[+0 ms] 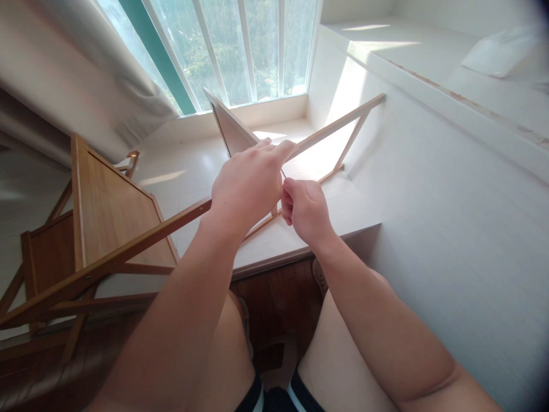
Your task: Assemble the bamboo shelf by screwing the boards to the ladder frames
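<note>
My left hand (249, 186) is closed over the joint of a thin light wooden frame (338, 123), its fingers pressed along the slanting bar. My right hand (305, 209) is pinched shut just beside it, on a thin piece at the same joint that I cannot make out. A pale flat panel (229, 129) stands tilted behind my left hand, resting on the white platform (184, 171). The frame's far end leans against the white wall at the right.
A brown folding wooden chair (103, 223) lies tipped at the left, one long leg reaching toward my left wrist. A window (240, 51) and grey curtain (86, 74) are beyond. My bare knees (326, 343) sit below over dark wood floor. A white ledge runs upper right.
</note>
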The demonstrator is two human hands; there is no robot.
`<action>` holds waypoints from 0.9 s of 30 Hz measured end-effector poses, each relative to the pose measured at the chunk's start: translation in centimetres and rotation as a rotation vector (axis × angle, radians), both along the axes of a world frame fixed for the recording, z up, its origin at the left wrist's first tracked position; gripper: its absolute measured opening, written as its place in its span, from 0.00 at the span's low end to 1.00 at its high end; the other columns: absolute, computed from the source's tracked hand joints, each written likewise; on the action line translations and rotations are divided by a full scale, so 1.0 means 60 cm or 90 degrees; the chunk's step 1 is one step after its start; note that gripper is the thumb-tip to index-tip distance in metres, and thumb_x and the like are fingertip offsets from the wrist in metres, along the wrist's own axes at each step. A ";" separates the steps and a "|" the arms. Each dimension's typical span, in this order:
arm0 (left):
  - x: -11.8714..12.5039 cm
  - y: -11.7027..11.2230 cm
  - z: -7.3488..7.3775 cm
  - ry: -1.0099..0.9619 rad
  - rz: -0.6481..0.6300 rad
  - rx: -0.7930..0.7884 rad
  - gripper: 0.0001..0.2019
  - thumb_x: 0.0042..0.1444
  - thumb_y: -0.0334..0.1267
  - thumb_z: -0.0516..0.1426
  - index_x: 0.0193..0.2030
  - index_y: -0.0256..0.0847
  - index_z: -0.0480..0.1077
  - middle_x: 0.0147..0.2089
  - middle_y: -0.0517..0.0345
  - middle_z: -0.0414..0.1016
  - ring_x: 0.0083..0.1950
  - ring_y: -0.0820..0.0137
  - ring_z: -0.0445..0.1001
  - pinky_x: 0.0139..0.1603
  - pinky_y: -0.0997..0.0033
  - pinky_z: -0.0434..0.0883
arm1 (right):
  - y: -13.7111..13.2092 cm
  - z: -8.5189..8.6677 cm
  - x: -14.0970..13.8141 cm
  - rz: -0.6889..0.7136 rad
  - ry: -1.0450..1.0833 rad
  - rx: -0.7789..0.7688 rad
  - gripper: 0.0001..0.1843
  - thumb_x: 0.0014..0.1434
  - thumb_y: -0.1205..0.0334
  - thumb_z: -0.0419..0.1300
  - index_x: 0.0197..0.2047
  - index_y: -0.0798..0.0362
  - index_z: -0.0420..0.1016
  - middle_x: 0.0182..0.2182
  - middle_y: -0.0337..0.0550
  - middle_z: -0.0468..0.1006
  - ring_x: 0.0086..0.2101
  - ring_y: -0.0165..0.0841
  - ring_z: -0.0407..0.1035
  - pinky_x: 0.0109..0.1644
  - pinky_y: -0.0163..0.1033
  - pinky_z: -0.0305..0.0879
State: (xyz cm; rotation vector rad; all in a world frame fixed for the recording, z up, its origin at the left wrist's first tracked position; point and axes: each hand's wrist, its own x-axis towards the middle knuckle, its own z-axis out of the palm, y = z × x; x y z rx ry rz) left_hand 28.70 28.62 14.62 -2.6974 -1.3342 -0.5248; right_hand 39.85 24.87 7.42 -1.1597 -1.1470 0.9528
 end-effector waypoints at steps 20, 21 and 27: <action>-0.001 0.002 -0.002 -0.002 -0.010 -0.001 0.27 0.60 0.24 0.48 0.62 0.51 0.69 0.56 0.52 0.79 0.47 0.60 0.79 0.41 0.61 0.71 | 0.000 0.015 0.018 -0.024 -0.232 0.042 0.25 0.69 0.60 0.48 0.18 0.49 0.54 0.15 0.34 0.55 0.20 0.28 0.52 0.26 0.38 0.46; -0.001 0.002 -0.002 -0.003 -0.009 0.000 0.27 0.60 0.24 0.48 0.62 0.51 0.69 0.56 0.52 0.79 0.47 0.60 0.79 0.41 0.61 0.71 | 0.000 0.013 0.016 -0.009 -0.164 0.024 0.25 0.68 0.60 0.48 0.18 0.49 0.55 0.14 0.34 0.55 0.19 0.28 0.53 0.25 0.38 0.48; 0.001 0.000 -0.001 0.004 -0.001 0.003 0.26 0.61 0.25 0.49 0.62 0.50 0.69 0.56 0.52 0.79 0.46 0.59 0.79 0.41 0.62 0.71 | 0.000 0.005 -0.004 0.038 0.153 -0.049 0.23 0.65 0.60 0.50 0.18 0.47 0.52 0.11 0.29 0.52 0.13 0.26 0.52 0.17 0.35 0.49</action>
